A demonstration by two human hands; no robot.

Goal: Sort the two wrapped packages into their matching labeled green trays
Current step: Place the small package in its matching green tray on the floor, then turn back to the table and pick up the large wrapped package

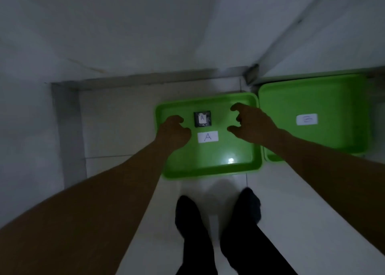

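I judge the first half of the sort done: the small dark wrapped package with a white "A" sticker (202, 119) lies flat inside the shallow bright green plastic tray with the white "A" label (245, 166), just beyond that label and touching neither of my hands. The second bright green plastic tray, labelled "B" (343, 137), sits just beside it on the right on the pale tiled floor (116, 120) and looks bare apart from its label; the other package is nowhere in my view, so the next move, as I see it, calls for pulling both hands back out of the A tray, finding that second package and carrying it to the B tray. My left hand (174, 132) hovers over the left part of the A tray, fingers curled loosely under, holding nothing that I can see. My right hand (253, 125) hangs over the tray's right side, fingers spread and hooked in an open claw, empty too. My dark-socked feet (218, 214) stand just short of the A tray's near rim.
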